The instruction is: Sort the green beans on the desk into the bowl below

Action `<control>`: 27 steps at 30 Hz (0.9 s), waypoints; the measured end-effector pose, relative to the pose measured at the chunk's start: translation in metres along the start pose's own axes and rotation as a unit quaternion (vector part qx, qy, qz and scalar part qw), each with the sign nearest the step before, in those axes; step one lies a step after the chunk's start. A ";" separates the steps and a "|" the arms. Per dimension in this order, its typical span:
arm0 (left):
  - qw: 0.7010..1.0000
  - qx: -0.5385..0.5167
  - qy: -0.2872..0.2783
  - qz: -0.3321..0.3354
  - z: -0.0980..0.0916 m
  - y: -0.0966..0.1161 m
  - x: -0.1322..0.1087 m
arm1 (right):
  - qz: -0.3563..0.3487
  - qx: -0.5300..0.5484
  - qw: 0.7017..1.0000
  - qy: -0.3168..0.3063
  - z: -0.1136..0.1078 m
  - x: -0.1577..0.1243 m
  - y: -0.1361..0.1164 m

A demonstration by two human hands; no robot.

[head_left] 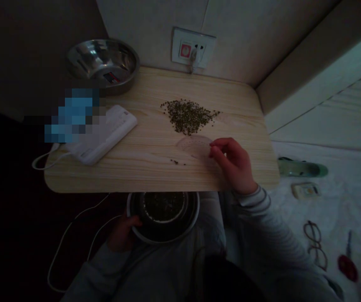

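A pile of small dark green beans (188, 115) lies on a light wooden table (155, 167). My right hand (232, 163) rests on the table just right of a thin, pale round disc (195, 144), with fingertips pinched at its edge. A few stray beans (176, 162) lie in front of the disc. Below the table's front edge, on my lap, sits a round metal bowl (163, 214) with dark beans inside. My left hand (122, 233) grips the rim of this bowl on its left side.
An empty steel bowl (103, 63) stands at the table's back left. A white power strip (105, 134) with a cable lies at the left. A wall socket (193, 47) is behind. On the white bed at right lie glasses (315, 243), a green object (303, 169) and a red item (347, 266).
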State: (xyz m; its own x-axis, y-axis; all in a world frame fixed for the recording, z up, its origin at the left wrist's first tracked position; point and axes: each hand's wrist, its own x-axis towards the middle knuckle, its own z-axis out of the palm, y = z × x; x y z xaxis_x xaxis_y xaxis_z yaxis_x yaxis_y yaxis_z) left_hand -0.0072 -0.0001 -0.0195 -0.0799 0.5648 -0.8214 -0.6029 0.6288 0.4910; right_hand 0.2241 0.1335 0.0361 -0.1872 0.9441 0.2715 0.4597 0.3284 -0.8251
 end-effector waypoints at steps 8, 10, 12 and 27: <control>0.999 0.010 0.032 0.012 0.008 0.002 -0.002 | 0.010 -0.029 0.999 -0.012 0.013 -0.004 0.013; 0.999 0.022 0.036 0.009 0.007 0.002 -0.001 | 0.016 -0.031 0.999 0.000 0.010 -0.006 0.015; 0.999 0.033 0.037 0.007 0.007 0.002 -0.001 | 0.020 -0.031 0.999 0.010 0.007 -0.008 0.016; 0.999 0.049 0.007 0.022 0.011 0.003 -0.003 | 0.011 -0.058 0.998 -0.027 0.007 -0.011 0.015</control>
State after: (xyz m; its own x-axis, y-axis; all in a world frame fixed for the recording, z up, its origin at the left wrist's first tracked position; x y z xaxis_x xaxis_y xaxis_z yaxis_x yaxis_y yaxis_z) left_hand -0.0006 0.0064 -0.0126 -0.1160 0.5853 -0.8025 -0.5184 0.6535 0.5516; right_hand 0.2269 0.1278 0.0174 -0.2217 0.9489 0.2248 0.5609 0.3127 -0.7666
